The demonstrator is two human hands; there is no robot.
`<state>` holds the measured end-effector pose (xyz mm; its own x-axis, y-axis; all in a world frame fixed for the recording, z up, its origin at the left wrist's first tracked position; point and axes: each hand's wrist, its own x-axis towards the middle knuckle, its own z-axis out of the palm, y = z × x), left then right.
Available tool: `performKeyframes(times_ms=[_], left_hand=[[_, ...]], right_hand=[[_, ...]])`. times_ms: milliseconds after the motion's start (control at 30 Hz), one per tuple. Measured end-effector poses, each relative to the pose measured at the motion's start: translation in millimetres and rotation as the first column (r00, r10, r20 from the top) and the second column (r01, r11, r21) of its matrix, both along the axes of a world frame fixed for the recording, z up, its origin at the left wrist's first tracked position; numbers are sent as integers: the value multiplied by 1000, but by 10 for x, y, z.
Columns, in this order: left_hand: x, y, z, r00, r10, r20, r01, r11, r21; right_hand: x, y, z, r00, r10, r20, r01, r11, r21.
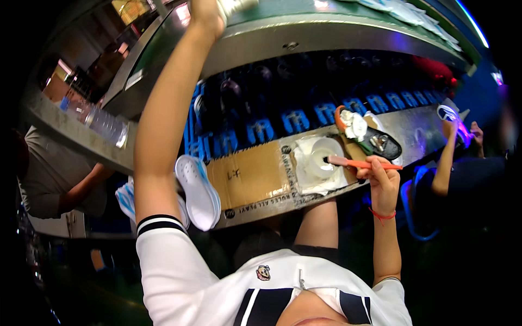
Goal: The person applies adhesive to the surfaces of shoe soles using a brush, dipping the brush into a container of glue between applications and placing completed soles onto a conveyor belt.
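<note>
My left hand (206, 12) reaches far up to the metal counter (326, 27) at the top edge and grips a pale bottle-like object (235, 5), mostly cut off by the frame. My right hand (380, 176) holds an orange-handled brush (361, 162) whose tip dips into a white round cup (321, 157). The cup stands on white cloth on a cardboard-covered shelf (250, 176). A white clog shoe (198, 190) lies at the shelf's left end.
A black tray with scissors and white rags (375, 138) sits right of the cup. Blue shoes hang in a row (293, 119) behind the shelf. A plastic water bottle (100, 120) lies on a ledge at left, above a seated person (54, 174). Another person's arm (448, 152) is at right.
</note>
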<state>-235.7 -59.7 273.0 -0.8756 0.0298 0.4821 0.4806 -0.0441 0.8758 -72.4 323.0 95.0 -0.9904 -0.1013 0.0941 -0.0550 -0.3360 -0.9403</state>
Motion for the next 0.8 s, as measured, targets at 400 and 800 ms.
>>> performKeyframes(times_ms=[400,800], left_hand=[[1932,-978,-1972,837,-41,546,383,-669,-637],[1502,-746,-2026,689,-42,723,528,-654,-541]], right_hand=[[182,-18,-569,980,61,191,-71,996,45],[222,2,-652,971,58,231,-85,991,107]])
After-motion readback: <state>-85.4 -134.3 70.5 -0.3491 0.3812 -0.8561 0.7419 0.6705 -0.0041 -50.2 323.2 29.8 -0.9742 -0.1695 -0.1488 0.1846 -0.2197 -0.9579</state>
